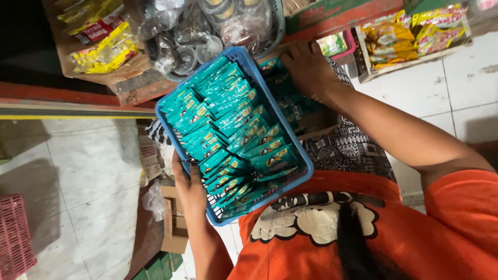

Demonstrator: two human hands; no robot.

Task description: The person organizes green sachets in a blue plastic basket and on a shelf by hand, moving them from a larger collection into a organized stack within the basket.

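A blue plastic basket [307,165] is packed with rows of teal sachets [228,129] standing on edge. My left hand [189,185] grips the basket's near-left rim and holds it up against my orange shirt. My right hand [309,65] reaches past the basket's far-right side and rests, fingers curled, on more teal sachets [293,103] in a cardboard box below. Whether those fingers have closed on a sachet is hidden by the back of the hand.
Clear plastic bags of round lids [197,33] lie beyond the basket. A box of yellow packets [101,39] is at the top left and a tray of yellow-orange snack packets [410,36] at the top right. A pink crate [15,238] and a small cardboard box [174,225] stand on the tiled floor.
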